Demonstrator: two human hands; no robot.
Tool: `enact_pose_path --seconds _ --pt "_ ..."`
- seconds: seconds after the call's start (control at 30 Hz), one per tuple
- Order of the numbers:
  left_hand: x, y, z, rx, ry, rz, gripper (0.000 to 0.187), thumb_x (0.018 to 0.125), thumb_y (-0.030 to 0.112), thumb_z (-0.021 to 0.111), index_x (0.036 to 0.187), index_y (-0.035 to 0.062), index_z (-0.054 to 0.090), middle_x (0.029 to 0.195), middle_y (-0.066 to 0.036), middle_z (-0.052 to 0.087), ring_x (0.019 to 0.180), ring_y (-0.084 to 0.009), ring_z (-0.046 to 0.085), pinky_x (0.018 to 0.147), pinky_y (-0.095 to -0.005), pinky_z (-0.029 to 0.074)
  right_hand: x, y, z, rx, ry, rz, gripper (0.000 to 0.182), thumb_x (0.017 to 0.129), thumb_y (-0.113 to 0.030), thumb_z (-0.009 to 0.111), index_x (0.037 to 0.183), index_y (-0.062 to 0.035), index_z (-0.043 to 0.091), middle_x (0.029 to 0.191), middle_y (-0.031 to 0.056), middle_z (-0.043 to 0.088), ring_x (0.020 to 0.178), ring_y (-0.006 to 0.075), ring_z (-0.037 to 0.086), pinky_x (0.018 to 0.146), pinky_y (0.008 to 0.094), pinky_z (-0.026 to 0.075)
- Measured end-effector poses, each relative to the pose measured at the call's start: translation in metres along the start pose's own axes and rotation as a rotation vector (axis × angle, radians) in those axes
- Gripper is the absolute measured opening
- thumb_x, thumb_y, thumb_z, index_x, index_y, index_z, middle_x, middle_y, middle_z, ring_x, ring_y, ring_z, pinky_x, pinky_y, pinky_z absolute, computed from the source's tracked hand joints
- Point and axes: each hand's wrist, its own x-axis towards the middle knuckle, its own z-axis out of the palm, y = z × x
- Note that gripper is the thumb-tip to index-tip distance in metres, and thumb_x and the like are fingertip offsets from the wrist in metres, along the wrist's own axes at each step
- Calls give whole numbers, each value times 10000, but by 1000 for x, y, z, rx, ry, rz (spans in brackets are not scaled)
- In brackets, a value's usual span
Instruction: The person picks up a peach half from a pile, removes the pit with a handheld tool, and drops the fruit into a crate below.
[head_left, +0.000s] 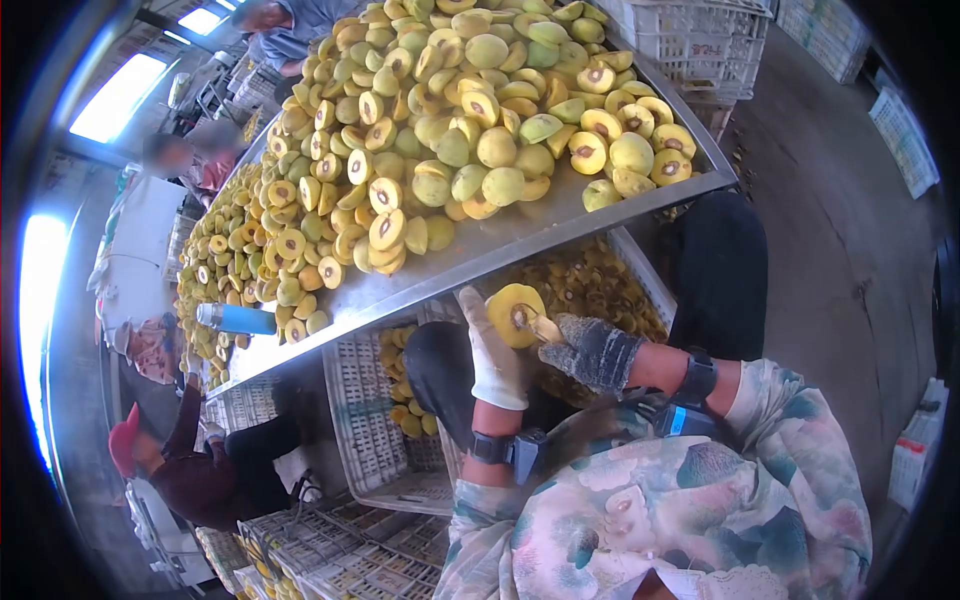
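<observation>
My left hand (493,352), in a white glove, holds a halved yellow fruit (512,314) cut side up, just below the edge of the metal table. My right hand (594,350), in a grey knitted glove, grips a small metal tool (545,328) whose tip is pressed into the fruit's pit. Both wrists carry black bands, and my sleeves are flower-patterned. A large heap of halved yellow fruit (440,130) with brown pits covers the metal table (440,272) in front of me.
A white plastic crate (380,420) holding fruit pieces stands under the table by my knees. A blue bottle (236,319) lies on the table's left part. Other people sit along the left side. Stacked white crates (700,45) stand at top right, more at bottom left.
</observation>
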Motion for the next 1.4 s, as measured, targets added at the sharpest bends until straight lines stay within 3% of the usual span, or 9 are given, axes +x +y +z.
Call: enact_pose_path --seconds 0.13,0.2,0.43,0.67,0.83,1.0,1.2,1.3,1.4 --pt "7 0 -19 327 -39 46 688 857 661 436 1045 7 540 880 -98 612 739 -205 617 660 -349 539 0 -10 -22 -50 -181 33 297 873 -267 611 1012 -6 585 832 165 632 740 283 606 675 379 467" --pt "11 3 -22 401 -37 23 698 851 665 444 1024 -4 545 874 -105 617 730 -205 626 651 -345 542 0 -34 -40 330 -434 345 194 888 -210 598 968 -37 633 804 62 647 749 159 602 662 300 475" --pt "25 -7 -29 579 73 319 669 889 618 434 888 -23 625 756 -61 635 660 -132 620 633 -259 506 6 -12 -21 909 -563 498 168 906 -217 584 1011 -88 608 708 -6 584 569 122 515 512 271 415" --pt "4 10 -24 347 -178 -2 667 868 625 459 1034 -14 553 919 -104 609 789 -197 622 712 -328 536 5 4 -20 870 -530 380 175 892 -236 613 981 -88 644 768 10 622 684 107 564 579 255 438" --pt "0 -18 -18 540 -8 659 462 945 432 472 1095 4 559 946 -81 602 887 -168 588 789 -291 491 -1 12 -4 1350 -525 521 155 927 -205 564 1016 -90 615 792 -18 614 652 80 582 512 217 450" --pt "13 0 -24 400 -164 212 336 940 307 523 1022 -11 590 857 -77 629 758 -151 605 682 -279 508 -4 9 -14 1404 -590 586 176 920 -219 575 1026 -84 613 797 -11 621 614 88 585 473 205 448" --pt "5 10 -15 565 -140 230 342 896 335 607 980 3 619 826 -29 608 716 -87 535 644 -232 445 0 16 -29 1760 -946 573 211 923 -214 567 1087 -84 595 825 3 633 638 95 600 492 200 462" --pt "5 6 -12 605 -178 237 327 890 323 618 967 4 620 821 -21 597 709 -84 527 648 -232 444 -6 9 -27 1248 -610 538 202 923 -274 570 1010 -102 629 755 -37 608 567 60 543 463 198 430" --pt "7 1 -16 569 -160 226 304 889 302 623 962 7 623 823 -18 594 725 -82 529 653 -235 448 -5 34 -20 1661 -777 644 240 916 -209 576 1115 -76 584 877 20 635 662 102 606 513 220 476"
